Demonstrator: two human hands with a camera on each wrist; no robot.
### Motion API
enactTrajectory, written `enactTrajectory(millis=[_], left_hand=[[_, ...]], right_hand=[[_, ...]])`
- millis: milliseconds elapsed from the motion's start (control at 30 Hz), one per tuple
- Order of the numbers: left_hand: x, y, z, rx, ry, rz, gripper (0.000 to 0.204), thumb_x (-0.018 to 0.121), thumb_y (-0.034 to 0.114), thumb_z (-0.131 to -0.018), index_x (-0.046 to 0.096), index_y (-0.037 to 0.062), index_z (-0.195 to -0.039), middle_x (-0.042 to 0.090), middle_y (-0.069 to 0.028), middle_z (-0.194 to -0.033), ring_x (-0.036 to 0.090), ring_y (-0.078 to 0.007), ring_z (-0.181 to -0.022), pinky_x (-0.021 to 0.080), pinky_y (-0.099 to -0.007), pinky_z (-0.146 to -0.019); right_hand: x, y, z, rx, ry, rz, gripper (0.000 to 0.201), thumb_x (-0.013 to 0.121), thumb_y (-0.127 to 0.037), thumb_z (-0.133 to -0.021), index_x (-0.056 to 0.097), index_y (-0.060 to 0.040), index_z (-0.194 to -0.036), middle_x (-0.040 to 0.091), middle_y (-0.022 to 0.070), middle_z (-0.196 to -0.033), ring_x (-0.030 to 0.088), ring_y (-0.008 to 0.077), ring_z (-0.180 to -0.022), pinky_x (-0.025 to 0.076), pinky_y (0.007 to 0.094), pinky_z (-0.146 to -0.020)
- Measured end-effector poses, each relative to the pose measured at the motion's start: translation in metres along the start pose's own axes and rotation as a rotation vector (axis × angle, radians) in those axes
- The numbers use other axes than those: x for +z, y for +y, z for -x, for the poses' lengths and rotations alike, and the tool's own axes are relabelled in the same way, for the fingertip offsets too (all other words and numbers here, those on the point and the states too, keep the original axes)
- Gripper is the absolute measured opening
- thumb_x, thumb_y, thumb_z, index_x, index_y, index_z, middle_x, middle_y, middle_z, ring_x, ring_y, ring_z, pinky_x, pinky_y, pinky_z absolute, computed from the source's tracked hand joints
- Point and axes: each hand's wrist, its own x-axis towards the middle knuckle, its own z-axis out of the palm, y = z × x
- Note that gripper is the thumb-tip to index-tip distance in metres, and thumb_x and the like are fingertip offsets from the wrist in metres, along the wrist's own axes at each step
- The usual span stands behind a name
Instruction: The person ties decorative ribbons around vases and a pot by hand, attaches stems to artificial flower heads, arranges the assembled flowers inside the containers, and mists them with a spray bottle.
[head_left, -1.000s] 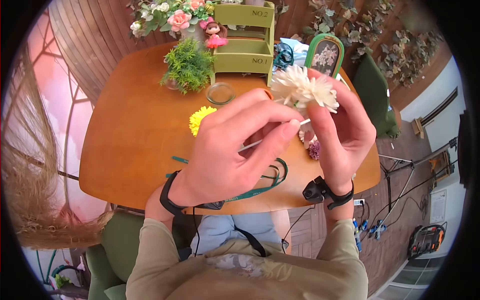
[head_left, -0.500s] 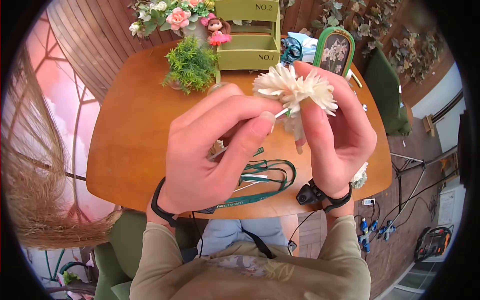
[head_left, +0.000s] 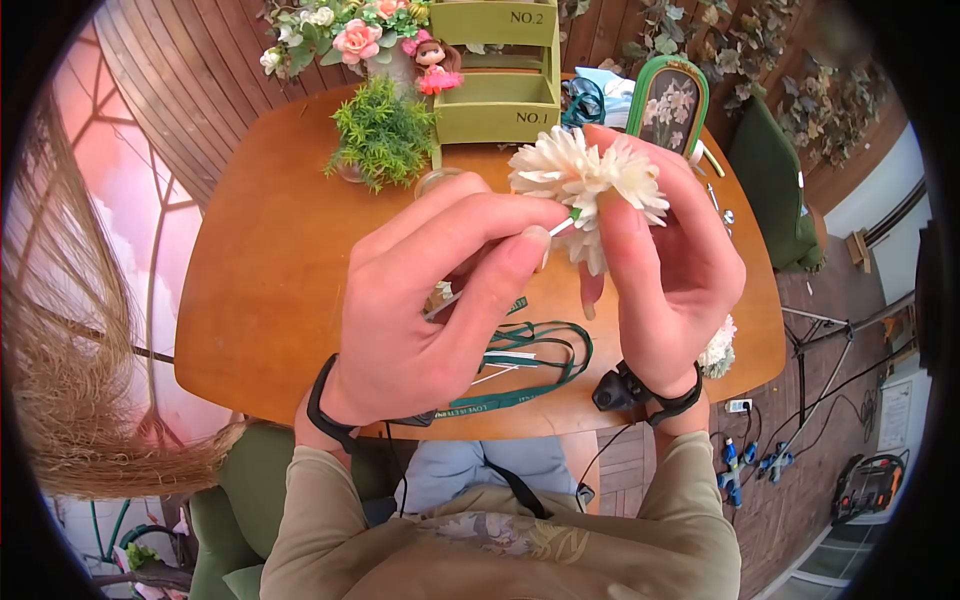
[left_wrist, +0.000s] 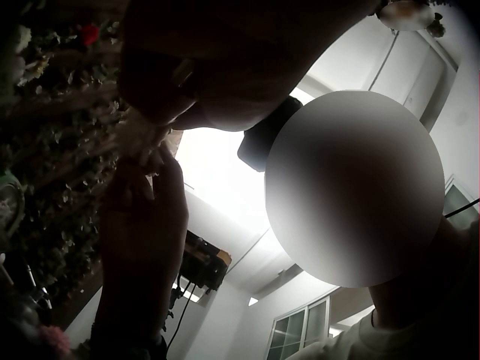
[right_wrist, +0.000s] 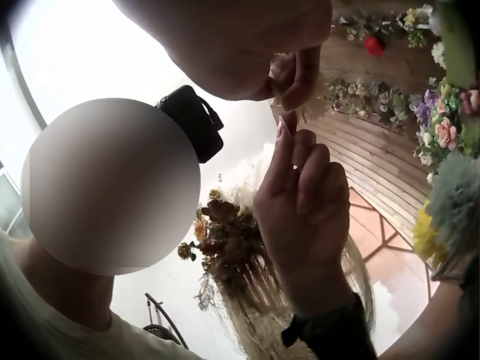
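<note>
In the head view, both hands are raised over the table's near half. My right hand (head_left: 680, 270) holds a cream artificial flower head (head_left: 545, 165) between thumb and fingers, its petals spread to the left. My left hand (head_left: 420, 300) pinches a thin white stick (head_left: 563, 227) between thumb and forefinger. The stick's upper end is right at the small green base (head_left: 575, 213) under the petals; its lower part passes behind the thumb. Both wrist views are dark, with the left hand (right_wrist: 304, 202) and right hand (left_wrist: 142, 225) seen close together, fingertips nearly meeting.
On the wooden table (head_left: 260, 250), a green ribbon (head_left: 480, 405) and white sticks (head_left: 510, 360) lie below the hands. Behind stand a potted plant (head_left: 382, 130), a green wooden rack (head_left: 500, 120), a doll (head_left: 437, 65) and an oval frame (head_left: 668, 105). A pale flower (head_left: 718, 350) lies at right.
My left hand has moved left and slightly down, bringing the stick's end from beside the right thumb to the flower's green base. The flower head has tilted. The yellow flower is now hidden.
</note>
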Motion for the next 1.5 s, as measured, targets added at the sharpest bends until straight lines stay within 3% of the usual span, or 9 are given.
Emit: enactTrajectory(millis=[167,267,500,600,767,967,1200,1300,1500], left_hand=[[-0.008,-0.001,0.000,0.026,-0.075,-0.064,0.019,0.062,-0.002,-0.099,0.069,-0.0068,-0.116,0.064,-0.0053,-0.100,0.056,-0.0059,-0.080,0.041,-0.0205,-0.063],[-0.011,-0.001,-0.002,-0.034,-0.104,-0.111,0.027,0.062,-0.006,-0.095,0.068,-0.0086,-0.121,0.067,-0.0105,-0.111,0.062,-0.0092,-0.090,0.047,-0.0212,-0.070],[-0.018,-0.003,0.001,0.082,-0.071,-0.058,0.030,0.061,-0.005,-0.092,0.066,-0.0117,-0.121,0.067,-0.0162,-0.114,0.067,-0.0142,-0.096,0.052,-0.0258,-0.076],[-0.025,0.005,-0.003,-0.114,-0.093,-0.111,0.023,0.062,-0.002,-0.095,0.068,-0.0104,-0.115,0.068,-0.0137,-0.113,0.067,-0.0143,-0.094,0.053,-0.0265,-0.076],[-0.033,-0.008,-0.011,0.036,0.436,-0.482,0.018,0.064,0.009,-0.102,0.071,-0.0072,-0.107,0.072,-0.0089,-0.108,0.066,-0.0110,-0.086,0.051,-0.0239,-0.071],[-0.046,-0.008,-0.003,0.083,0.449,-0.341,0.018,0.063,0.009,-0.103,0.071,-0.0065,-0.106,0.075,-0.0123,-0.106,0.066,-0.0118,-0.086,0.051,-0.0245,-0.071],[-0.050,-0.008,-0.002,0.057,0.352,-0.353,0.017,0.065,0.011,-0.102,0.072,-0.0042,-0.107,0.075,-0.0101,-0.105,0.066,-0.0113,-0.086,0.050,-0.0236,-0.072],[-0.046,-0.007,-0.001,0.047,0.370,-0.351,0.017,0.065,0.012,-0.102,0.072,-0.0033,-0.107,0.075,-0.0090,-0.104,0.066,-0.0112,-0.087,0.050,-0.0238,-0.073],[-0.037,-0.003,0.000,0.023,0.417,-0.311,0.017,0.065,0.011,-0.102,0.072,-0.0033,-0.108,0.074,-0.0085,-0.104,0.067,-0.0118,-0.090,0.050,-0.0242,-0.077]], right_hand=[[-0.014,0.010,-0.014,-0.548,-0.100,0.478,0.035,0.063,0.008,-0.092,0.065,0.0075,-0.126,0.070,0.0203,-0.119,0.069,0.0247,-0.103,0.059,0.0330,-0.080],[-0.016,0.007,-0.017,-0.661,-0.263,0.549,0.041,0.065,0.012,-0.083,0.068,0.0072,-0.123,0.071,0.0229,-0.116,0.070,0.0311,-0.104,0.057,0.0380,-0.091],[-0.009,0.013,-0.014,-0.692,-0.302,0.497,0.045,0.059,0.016,-0.079,0.064,0.0092,-0.124,0.070,0.0262,-0.118,0.070,0.0319,-0.100,0.058,0.0389,-0.089],[-0.016,0.010,-0.010,-0.568,-0.298,0.546,0.048,0.062,0.011,-0.089,0.048,0.0141,-0.135,0.062,0.0323,-0.128,0.067,0.0412,-0.115,0.055,0.0486,-0.102],[-0.004,0.015,-0.011,-0.604,-0.372,0.635,0.050,0.070,0.012,-0.071,0.065,-0.0005,-0.120,0.076,0.0169,-0.116,0.064,0.0197,-0.087,0.043,0.0282,-0.074],[0.020,0.043,-0.002,-0.713,-0.474,0.724,0.051,0.072,0.002,-0.063,0.075,-0.0060,-0.113,0.074,0.0032,-0.115,0.057,0.0207,-0.082,0.050,0.0322,-0.071],[0.034,0.053,0.016,-0.607,-0.721,0.775,0.040,0.071,-0.015,-0.073,0.071,-0.0120,-0.112,0.065,0.0044,-0.114,0.061,0.0203,-0.095,0.054,0.0326,-0.072],[0.030,0.049,0.007,-0.556,-0.660,0.634,0.048,0.079,-0.009,-0.073,0.077,-0.0149,-0.120,0.067,0.0071,-0.120,0.055,0.0182,-0.075,0.047,0.0285,-0.059],[0.005,0.035,-0.005,-0.573,-0.494,0.694,0.043,0.075,0.004,-0.075,0.077,-0.0077,-0.117,0.063,0.0138,-0.122,0.056,0.0126,-0.070,0.045,0.0254,-0.057]])
